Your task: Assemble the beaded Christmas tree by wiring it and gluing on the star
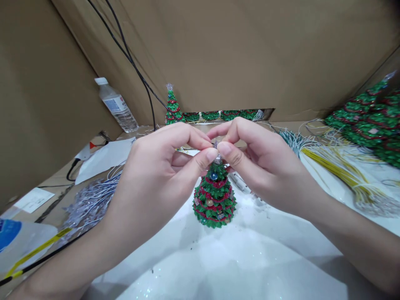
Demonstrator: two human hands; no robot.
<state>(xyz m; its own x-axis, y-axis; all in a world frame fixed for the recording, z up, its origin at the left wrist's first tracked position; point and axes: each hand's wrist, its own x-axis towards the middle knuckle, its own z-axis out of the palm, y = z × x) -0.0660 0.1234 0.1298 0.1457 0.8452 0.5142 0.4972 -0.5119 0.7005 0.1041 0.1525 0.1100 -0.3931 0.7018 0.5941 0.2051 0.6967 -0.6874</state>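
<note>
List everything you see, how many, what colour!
Tree: 1, green and red, middle
Tip: 1, clear, atop that tree
Back tree: 1, green, behind hands
Slot trees: several, green, wall gap
Right trees: 2+, green, right
Bottle: 1, clear, back left
Cables: 2, black, upper left
Cord: 1, black-yellow, lower left
Paper: 1, white, left
Card: 1, white, far left
Unclear thing: 1, blue-white, left edge
Left wires: 1 bundle, white, left
Yellow wires: 1 bundle, yellow, right
Green wires: 1 bundle, green, right
Walls: 2+, brown, back, left
Table: 1, white, underneath
Left hand: 1, bare, at tip
Right hand: 1, bare, at tip
</note>
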